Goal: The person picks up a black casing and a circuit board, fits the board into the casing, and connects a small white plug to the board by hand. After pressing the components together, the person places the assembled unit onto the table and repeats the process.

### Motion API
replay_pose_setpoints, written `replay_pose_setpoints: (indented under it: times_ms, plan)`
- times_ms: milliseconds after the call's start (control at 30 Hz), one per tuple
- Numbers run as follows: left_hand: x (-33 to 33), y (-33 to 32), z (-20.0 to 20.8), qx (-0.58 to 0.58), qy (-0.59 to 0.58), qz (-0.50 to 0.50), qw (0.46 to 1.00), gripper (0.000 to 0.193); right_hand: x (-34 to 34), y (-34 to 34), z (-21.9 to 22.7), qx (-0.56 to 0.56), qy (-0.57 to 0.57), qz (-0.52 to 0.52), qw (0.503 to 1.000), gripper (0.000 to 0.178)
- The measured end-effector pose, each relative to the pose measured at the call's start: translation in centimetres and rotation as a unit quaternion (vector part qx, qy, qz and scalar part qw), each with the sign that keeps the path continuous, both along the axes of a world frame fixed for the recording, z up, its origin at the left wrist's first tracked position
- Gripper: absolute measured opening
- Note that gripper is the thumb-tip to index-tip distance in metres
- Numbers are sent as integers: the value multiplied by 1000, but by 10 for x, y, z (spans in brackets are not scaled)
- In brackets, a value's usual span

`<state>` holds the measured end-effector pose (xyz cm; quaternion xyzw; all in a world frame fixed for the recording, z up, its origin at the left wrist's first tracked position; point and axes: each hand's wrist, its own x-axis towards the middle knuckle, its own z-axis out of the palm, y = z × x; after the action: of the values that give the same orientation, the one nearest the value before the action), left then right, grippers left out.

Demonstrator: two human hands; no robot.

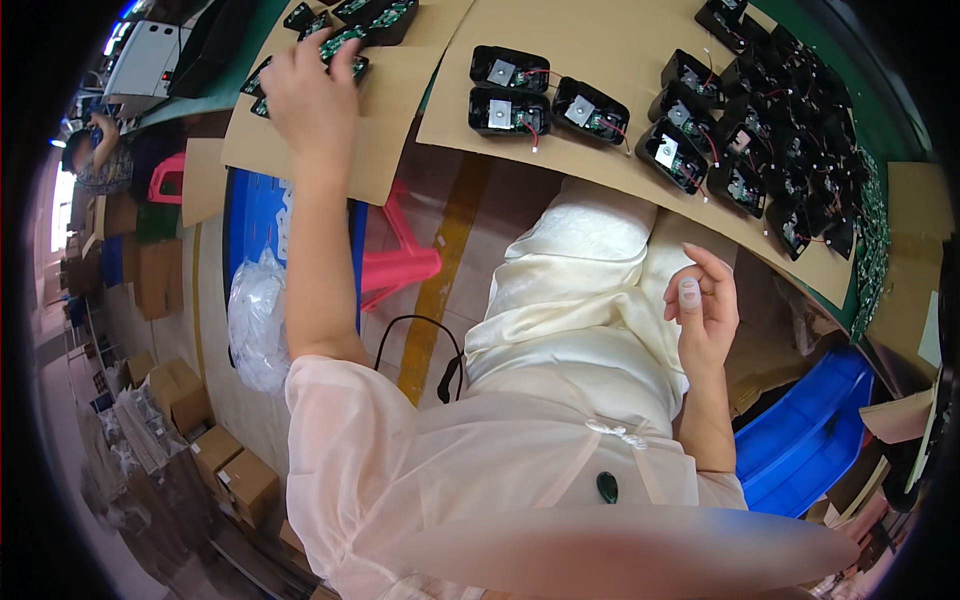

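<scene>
At the upper left my left hand (310,100) reaches over the cardboard, its thumb and forefinger apart at a black housing with a green circuit board (345,42). It touches or nearly touches that piece; a grip on it does not show. Part of the group around it is hidden behind the hand. My right hand (706,305) hovers over my lap with loosely bent fingers apart, and nothing shows in it. Ahead of it on the cardboard lie open black housings, among them one at the front (672,155) with a pale square part and thin red wires.
Three similar housings (508,110) stand mid-table, and many more crowd the right (790,150). Green circuit boards (873,250) pile along the right edge. A blue bin (805,430) is at lower right; a pink stool (400,262) and plastic bag (260,320) are at left.
</scene>
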<state>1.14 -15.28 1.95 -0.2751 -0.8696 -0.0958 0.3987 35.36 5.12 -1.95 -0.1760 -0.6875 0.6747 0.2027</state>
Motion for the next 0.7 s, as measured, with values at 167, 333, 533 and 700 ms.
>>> replay_pose_setpoints:
  times_ms: [167,333,533,700]
  plan:
    - [38,62,-7,70,-345,-161,922,34,1,-1,-3,-13,-21,-9,1000,28]
    - [10,76,-8,24,-548,-179,817,38,6,-4,1,8,-56,7,998,19]
    - [22,70,2,342,-547,-250,722,29,14,-6,0,-8,-69,-13,997,21]
    - [135,84,28,344,-618,-363,607,26,-3,1,17,106,54,-141,983,48]
